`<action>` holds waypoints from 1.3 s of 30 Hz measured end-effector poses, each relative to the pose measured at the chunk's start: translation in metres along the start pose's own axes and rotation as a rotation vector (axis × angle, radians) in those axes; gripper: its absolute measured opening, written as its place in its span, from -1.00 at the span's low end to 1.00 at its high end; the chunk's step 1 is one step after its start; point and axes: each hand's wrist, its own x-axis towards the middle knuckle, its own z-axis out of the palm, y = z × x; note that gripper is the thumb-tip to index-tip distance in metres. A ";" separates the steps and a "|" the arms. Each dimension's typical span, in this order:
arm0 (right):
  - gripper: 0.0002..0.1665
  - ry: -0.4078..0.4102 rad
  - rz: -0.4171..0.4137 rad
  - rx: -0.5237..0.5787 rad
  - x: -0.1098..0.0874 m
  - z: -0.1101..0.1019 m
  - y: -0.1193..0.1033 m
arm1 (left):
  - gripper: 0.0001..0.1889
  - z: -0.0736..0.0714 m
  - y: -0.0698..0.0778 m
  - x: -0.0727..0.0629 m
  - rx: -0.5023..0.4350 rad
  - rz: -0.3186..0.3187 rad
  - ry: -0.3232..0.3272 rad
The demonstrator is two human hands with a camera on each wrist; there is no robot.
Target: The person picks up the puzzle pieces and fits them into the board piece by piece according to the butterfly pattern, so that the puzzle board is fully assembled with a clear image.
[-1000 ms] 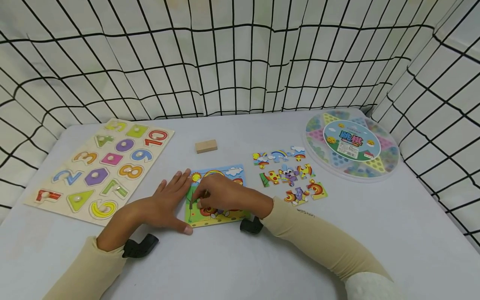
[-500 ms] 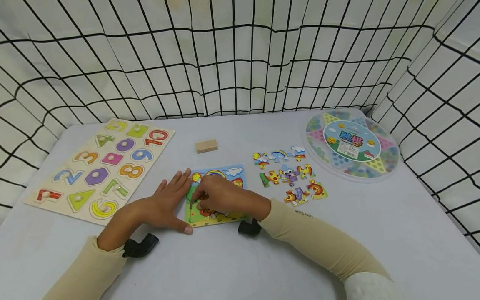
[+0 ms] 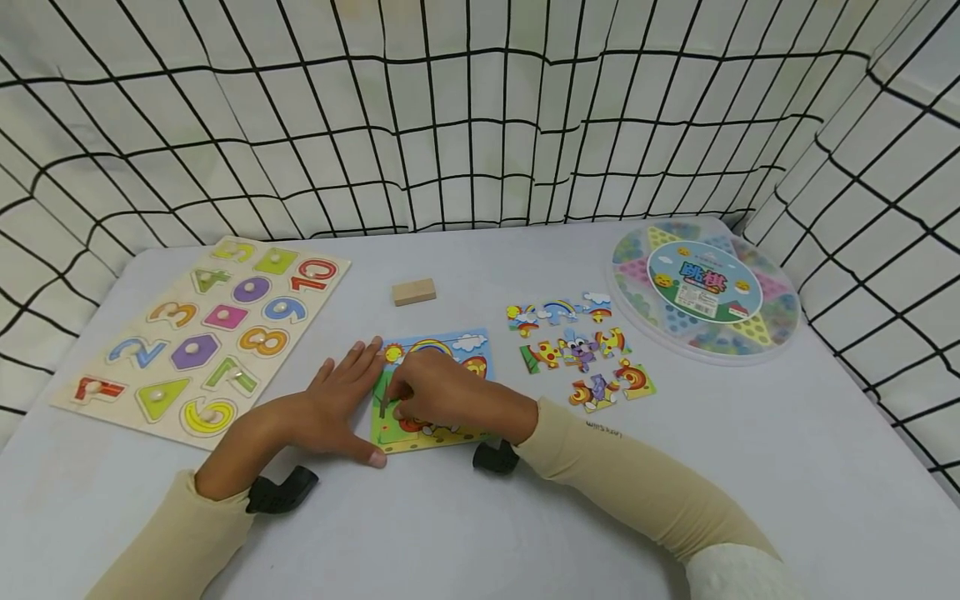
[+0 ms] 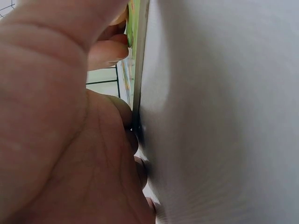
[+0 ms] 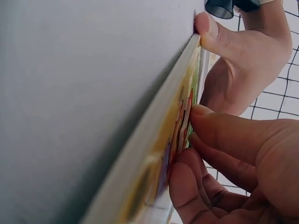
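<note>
A small picture puzzle board (image 3: pixel 401 435) lies on the white table in the head view, showing a sun, a rainbow and a cartoon scene. My left hand (image 3: pixel 330 412) lies with straight fingers along its left side, the thumb by the near left corner. Over the board, my right hand (image 3: pixel 450 387) pinches a puzzle piece (image 5: pixel 185 122) between thumb and fingers at the left part of the picture. That piece looks slightly raised from the board in the right wrist view. Much of the board is hidden under the right hand.
Several loose puzzle pieces (image 3: pixel 579 350) lie in rows right of the board. A wooden block (image 3: pixel 414 292) sits behind it. At left is a number and shape board (image 3: pixel 176 404); at the back right, a round game box (image 3: pixel 705 283). Black netting (image 3: pixel 468 117) surrounds the table.
My right wrist and forearm have shifted slightly left, while the fingers stay at the same part of the board. The left hand has hardly moved.
</note>
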 end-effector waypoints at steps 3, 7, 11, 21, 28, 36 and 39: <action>-0.78 -0.017 -0.010 0.004 -0.001 -0.001 0.000 | 0.40 -0.001 0.001 0.000 -0.001 -0.005 -0.003; -0.72 -0.058 -0.034 -0.020 -0.003 -0.001 0.000 | 0.41 -0.001 0.001 0.000 0.002 -0.017 -0.006; -0.71 -0.062 -0.042 -0.045 -0.005 0.000 0.000 | 0.41 0.000 0.000 0.001 0.010 -0.022 -0.006; -0.90 -0.018 -0.027 0.091 -0.009 -0.007 0.009 | 0.41 0.000 0.001 0.000 -0.001 -0.014 0.003; -0.76 0.038 0.008 0.138 -0.019 -0.014 0.016 | 0.41 0.001 0.001 0.001 0.005 -0.009 0.009; -0.77 0.101 0.059 0.125 -0.031 -0.021 0.029 | 0.42 0.001 0.001 0.001 0.014 -0.016 0.006; -0.78 0.113 0.065 0.137 -0.037 -0.023 0.034 | 0.42 0.001 0.001 0.002 0.018 -0.018 0.004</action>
